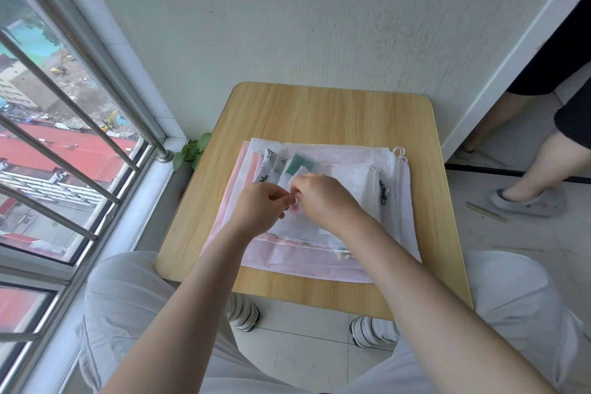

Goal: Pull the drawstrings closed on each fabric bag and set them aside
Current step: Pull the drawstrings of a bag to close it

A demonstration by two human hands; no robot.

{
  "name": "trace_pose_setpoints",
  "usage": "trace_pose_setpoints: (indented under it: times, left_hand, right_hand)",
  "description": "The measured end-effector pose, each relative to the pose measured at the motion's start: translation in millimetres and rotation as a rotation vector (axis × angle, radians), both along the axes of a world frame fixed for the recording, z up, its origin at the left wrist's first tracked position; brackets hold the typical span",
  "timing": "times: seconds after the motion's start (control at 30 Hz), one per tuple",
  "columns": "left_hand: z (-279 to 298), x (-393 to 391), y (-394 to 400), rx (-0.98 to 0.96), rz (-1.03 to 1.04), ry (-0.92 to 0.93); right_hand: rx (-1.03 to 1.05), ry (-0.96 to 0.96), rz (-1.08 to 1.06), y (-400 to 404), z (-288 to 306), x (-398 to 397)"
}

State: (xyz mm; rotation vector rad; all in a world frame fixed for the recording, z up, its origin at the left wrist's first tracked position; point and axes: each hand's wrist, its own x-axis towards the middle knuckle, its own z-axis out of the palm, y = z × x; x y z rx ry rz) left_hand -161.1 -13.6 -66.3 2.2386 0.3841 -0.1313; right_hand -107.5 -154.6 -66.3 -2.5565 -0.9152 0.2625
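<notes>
Wooden table by a barred window, stacked with flat fabric bags.
Left hand and right hand pinching something small, apparently a drawstring, over mid-pile; none visibly cinched or set aside yet.

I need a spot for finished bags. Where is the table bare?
The widest bare patch of table lies between the wall and the bag pile. Narrower strips border the pile's sides and near edge. The middle is crowded: both hands work there.
</notes>
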Motion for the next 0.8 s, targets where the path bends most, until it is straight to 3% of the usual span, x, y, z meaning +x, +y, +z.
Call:
trace_pose_setpoints:
  times: [0.13,0.27,0.4,0.8]
  left_hand:
    - [-4.1,-3.5,-1.7,0.13,-0.033,-0.09]
    - [-10.6,-5.5,-3.9,0.206,-0.017,-0.178]
    - [-19.7,-6.3,-3.6,0.157,0.026,-0.175]
    - [-28.3,-8.7,-1.5,0.028,0.129,-0.244]
  right_hand:
    - [-0.038,0.116,0.008,-0.9,6.0,1.6]
    - [0.17,0.474,-0.164,0.1,6.8,5.1]
    - [0.304,0.751,-0.286,2.2,-2.5,4.8]
    - [0.425,1.143,-0.306,-4.9,-4.9,10.1]
